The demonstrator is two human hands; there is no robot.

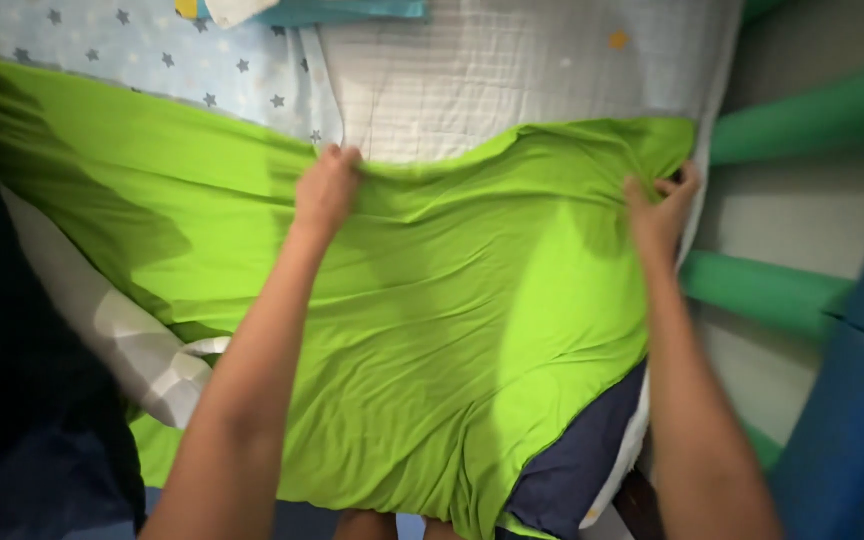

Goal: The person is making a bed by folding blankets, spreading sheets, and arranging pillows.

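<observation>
A big, bright green, soft cloth sheet [422, 300] lies spread over a bed. Under it, past its far edge, sits a white checked quilted cover [492, 80]. Beside that cover, on its left, is a pale blue cloth with little grey stars [152, 55].

The left hand [327, 190] is closed tight on the far edge of the green sheet, near the middle of that edge. The right hand [660, 205] pinches the far right corner of the same sheet, fingers curled around the cloth. Both arms reach straight out.

The green sheet looks thin, light and floppy. It wrinkles and sags between the two hands, so it will not keep a shape by itself. It seems a bit stretchy and smooth. The edge and corners look like the best spots to hold.

A dark blue cloth [577, 460] peeks out near the sheet's near right corner. Right of the sheet are green padded bars [802, 115] and a blue padded post [857, 420].

A dark shadowy shape [12, 400] hides the sheet's near left side, and I cannot tell what it is. The fingertips are tucked in the cloth. The top of the bed is cut off.
</observation>
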